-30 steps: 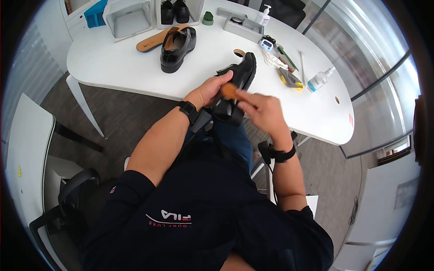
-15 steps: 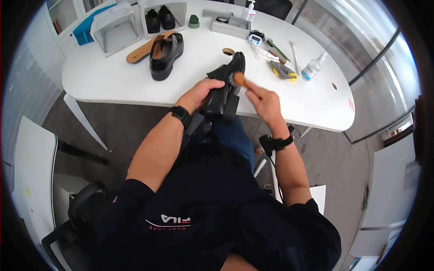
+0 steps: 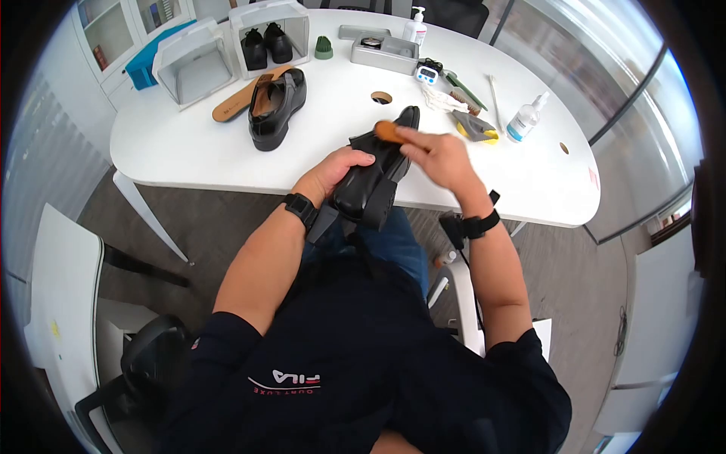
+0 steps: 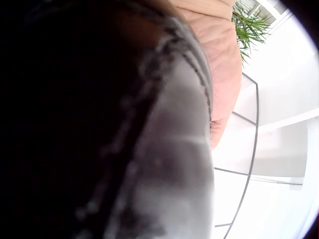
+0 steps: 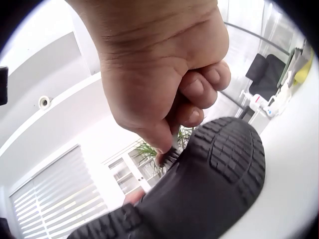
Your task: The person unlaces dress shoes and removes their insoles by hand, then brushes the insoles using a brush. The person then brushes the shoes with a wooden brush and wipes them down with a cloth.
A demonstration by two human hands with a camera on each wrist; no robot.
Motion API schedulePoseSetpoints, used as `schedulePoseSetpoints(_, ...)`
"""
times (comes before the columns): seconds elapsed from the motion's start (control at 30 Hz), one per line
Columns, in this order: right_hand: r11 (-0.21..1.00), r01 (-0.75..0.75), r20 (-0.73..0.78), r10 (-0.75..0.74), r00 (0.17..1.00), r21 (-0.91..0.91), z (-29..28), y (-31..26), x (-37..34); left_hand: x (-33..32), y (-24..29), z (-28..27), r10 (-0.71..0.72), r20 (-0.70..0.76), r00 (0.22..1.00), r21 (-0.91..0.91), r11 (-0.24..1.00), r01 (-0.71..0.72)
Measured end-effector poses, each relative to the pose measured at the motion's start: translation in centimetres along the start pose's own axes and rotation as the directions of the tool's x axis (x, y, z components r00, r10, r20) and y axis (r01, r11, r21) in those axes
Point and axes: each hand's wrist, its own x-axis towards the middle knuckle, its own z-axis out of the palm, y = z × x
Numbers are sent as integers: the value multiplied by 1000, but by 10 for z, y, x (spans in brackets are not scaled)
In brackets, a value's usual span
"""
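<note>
A black leather shoe (image 3: pixel 361 188) is held up at the table's near edge, toe pointing away and sole turned to the right. My left hand (image 3: pixel 330 173) grips it from the left, thumb lying on the upper. My right hand (image 3: pixel 445 160) pinches a small wooden shoe brush (image 3: pixel 386 132) against the upper near the laces. Dark bristles (image 5: pixel 171 157) show under the fingers in the right wrist view, beside the treaded sole (image 5: pixel 234 154). Close-up leather (image 4: pixel 174 144) fills much of the left wrist view. The other black shoe (image 3: pixel 276 110) stands on the table.
A cork-coloured insole (image 3: pixel 234 104) lies by the standing shoe. Behind are white boxes (image 3: pixel 195 64), one holding black shoes, and a green brush (image 3: pixel 324 48). To the right are a grey tin (image 3: pixel 384 56), a timer (image 3: pixel 426 75), cloths (image 3: pixel 475 126) and a spray bottle (image 3: pixel 525 119).
The brush has gone from the shoe's side toward the toe, then back left over the upper. My left hand keeps its grip on the shoe. The head view has shifted slightly.
</note>
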Motion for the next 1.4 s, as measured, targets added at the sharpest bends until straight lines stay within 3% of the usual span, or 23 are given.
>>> schedulePoseSetpoints(0.07, 952, -218, 15, 227, 974, -213, -16, 5, 15, -4, 3, 6, -11, 1, 1000, -18, 1000, 11)
schedulePoseSetpoints(0.13, 951, -223, -131, 198, 971, -216, -13, 34, 29, -5, 2, 11, -23, 14, 1000, -22, 999, 23)
schedulePoseSetpoints(0.2, 949, -231, -96, 215, 972, -216, -9, 35, 32, -5, 4, 12, -2, -5, 1000, -19, 1000, 2)
schedulePoseSetpoints(0.27, 985, -169, 158, 160, 974, 41, -11, 21, 31, -5, 7, 13, 9, -3, 1000, -5, 1000, -9)
schedulePoseSetpoints(0.33, 984, -146, 202, 123, 972, 103, -14, 12, 36, -5, 5, 13, 9, -10, 1000, -2, 1000, -9)
schedulePoseSetpoints(0.4, 972, -229, 233, 237, 943, -62, -26, 20, 48, -5, 4, 11, -4, 15, 1000, 21, 1000, 4)
schedulePoseSetpoints(0.43, 958, -235, 165, 262, 951, -165, -18, 38, 56, -7, 4, 12, -9, 17, 1000, 19, 1000, 8)
schedulePoseSetpoints(0.53, 871, -292, 153, 376, 914, -394, -15, 48, 68, -8, 12, 16, 0, 56, 998, 27, 1000, -2)
schedulePoseSetpoints(0.57, 872, -286, 150, 369, 917, -398, -13, 51, 69, -8, 11, 15, -1, 31, 1000, 50, 999, 0)
schedulePoseSetpoints(0.67, 894, -271, 98, 324, 941, -356, -11, 38, 64, -4, 7, 14, 37, -22, 999, 71, 997, -35)
schedulePoseSetpoints(0.73, 933, -330, 143, 349, 926, -144, -17, 11, 52, -5, 2, 10, 60, -49, 997, 67, 996, -56)
schedulePoseSetpoints(0.77, 960, -253, 146, 268, 952, -118, -15, 3, 47, -3, 3, 8, 39, -18, 999, 71, 997, -37)
schedulePoseSetpoints(0.87, 968, -163, 188, 199, 962, -188, -21, -30, 30, -2, 3, 11, 50, 19, 999, 84, 995, -52)
schedulePoseSetpoints(0.9, 969, -161, 188, 196, 962, -188, -22, -23, 32, -4, 4, 13, 84, 19, 996, 93, 992, -86)
schedulePoseSetpoints(0.97, 972, -233, 213, 227, 950, 8, -23, -3, 32, -9, 4, 14, 56, 33, 998, 77, 995, -58)
schedulePoseSetpoints(1.0, 973, -233, 205, 226, 952, 6, -22, -2, 28, -10, 7, 16, 31, 50, 998, 64, 997, -34)
schedulePoseSetpoints(1.07, 948, -273, 97, 291, 952, -165, -20, -10, 27, -5, 5, 13, 67, 56, 996, 80, 994, -72)
schedulePoseSetpoints(1.13, 958, -258, 185, 232, 955, 129, -14, -28, 20, -1, -2, 10, 94, 55, 994, 86, 991, -99)
schedulePoseSetpoints(1.2, 902, -150, 224, 62, 973, 404, 2, -32, 12, 1, -4, 8, 86, 61, 994, 10, 996, -87)
schedulePoseSetpoints(1.27, 883, -215, 285, 98, 954, 417, -6, -44, 15, -5, -1, 12, 76, 31, 997, 44, 996, -77)
schedulePoseSetpoints(1.33, 932, -363, 166, 357, 919, 9, -16, -41, 22, -9, -2, 14, 63, 7, 998, 79, 995, -64)
schedulePoseSetpoints(1.4, 901, -430, 138, 432, 891, -47, -15, -40, 22, -7, -1, 17, 102, 21, 995, 92, 990, -104)
